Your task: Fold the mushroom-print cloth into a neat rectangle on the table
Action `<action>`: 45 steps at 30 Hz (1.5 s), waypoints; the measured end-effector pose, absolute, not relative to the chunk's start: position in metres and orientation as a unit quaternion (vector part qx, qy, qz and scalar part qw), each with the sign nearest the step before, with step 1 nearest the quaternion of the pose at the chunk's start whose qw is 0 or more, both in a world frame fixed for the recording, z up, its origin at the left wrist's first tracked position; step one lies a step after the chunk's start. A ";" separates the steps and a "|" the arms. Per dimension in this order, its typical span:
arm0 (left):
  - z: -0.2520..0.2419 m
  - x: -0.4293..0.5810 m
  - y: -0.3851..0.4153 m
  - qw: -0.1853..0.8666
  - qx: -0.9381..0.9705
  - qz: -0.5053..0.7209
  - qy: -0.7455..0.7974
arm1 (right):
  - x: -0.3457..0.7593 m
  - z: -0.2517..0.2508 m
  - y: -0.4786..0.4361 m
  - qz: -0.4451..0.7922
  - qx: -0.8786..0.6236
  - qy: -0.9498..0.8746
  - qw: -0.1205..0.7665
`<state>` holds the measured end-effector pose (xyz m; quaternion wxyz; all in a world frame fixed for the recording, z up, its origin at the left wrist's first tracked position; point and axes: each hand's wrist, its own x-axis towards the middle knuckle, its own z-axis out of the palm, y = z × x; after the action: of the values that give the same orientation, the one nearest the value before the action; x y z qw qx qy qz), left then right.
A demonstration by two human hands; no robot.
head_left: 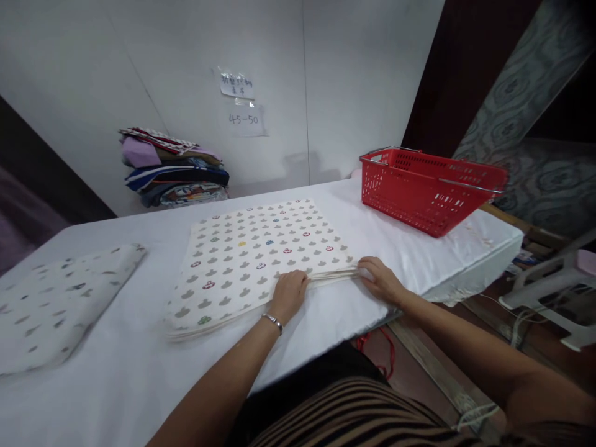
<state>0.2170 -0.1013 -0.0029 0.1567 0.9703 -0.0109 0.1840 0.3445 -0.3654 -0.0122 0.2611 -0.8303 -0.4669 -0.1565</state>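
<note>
A folded white cloth (251,254) with a printed pattern of small grey and coloured motifs lies flat in front of me in several layers. My left hand (289,293) is closed on its near edge, around the middle, and wears a bracelet on the wrist. At the near right corner, my right hand (379,280) pinches the layered edge between thumb and fingers. Between the two hands the stacked layers of the edge show. The undersides of both hands are hidden.
Another folded patterned cloth (60,304) lies at the left. A pile of folded fabrics (177,171) stands against the wall. At the back right sits a red shopping basket (419,192) on the white-covered table (125,347). Two paper notes (245,120) hang on the wall. A pale plastic stool (549,298) stands right.
</note>
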 end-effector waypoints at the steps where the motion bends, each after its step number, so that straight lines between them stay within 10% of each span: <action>1: -0.003 0.217 -0.101 0.158 0.970 0.184 -0.009 | 0.343 -0.011 -0.364 -0.154 -0.834 -0.467 0.250; 25: -0.002 0.218 -0.102 0.160 0.973 0.168 -0.004 | 0.343 -0.004 -0.353 -0.204 -0.833 -0.510 0.060; 45: -0.011 0.218 -0.109 -0.019 0.973 0.181 -0.139 | 0.352 -0.009 -0.370 -0.171 -0.804 -0.564 0.076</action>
<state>0.2177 -0.1090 -0.0114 -0.0194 0.9734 -0.1395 0.1807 0.3516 -0.3701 -0.0089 0.0757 -0.8042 -0.5642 -0.1710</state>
